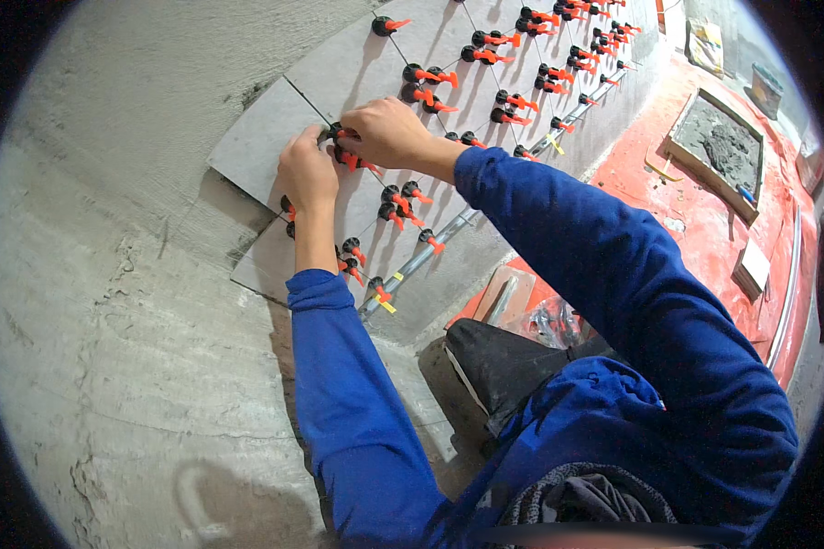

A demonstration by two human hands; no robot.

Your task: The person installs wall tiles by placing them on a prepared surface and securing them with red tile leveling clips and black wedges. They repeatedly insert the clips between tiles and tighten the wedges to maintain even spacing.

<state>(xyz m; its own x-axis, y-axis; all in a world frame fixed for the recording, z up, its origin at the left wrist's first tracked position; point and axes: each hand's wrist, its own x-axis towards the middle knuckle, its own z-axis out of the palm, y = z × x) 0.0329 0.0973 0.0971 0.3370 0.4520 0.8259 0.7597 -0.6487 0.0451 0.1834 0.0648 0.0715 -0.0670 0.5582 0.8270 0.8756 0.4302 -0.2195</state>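
Note:
Grey wall tiles (pixel 265 137) cover the upper middle of the view, with several black-and-orange levelling clips (pixel 421 75) set along their joints. My right hand (pixel 384 131) pinches a clip (pixel 350 159) at the joint beside the leftmost tile. My left hand (pixel 307 172) presses on that same tile just below and left of the right hand, fingers curled at the clip. Both arms wear blue sleeves.
Bare rough plaster wall (pixel 110 274) fills the left. A metal support rail (pixel 430 252) runs under the bottom tile row. On the red floor sheet (pixel 705 229) sit a tray of grey mortar (pixel 719 146), a trowel (pixel 504 297) and small items.

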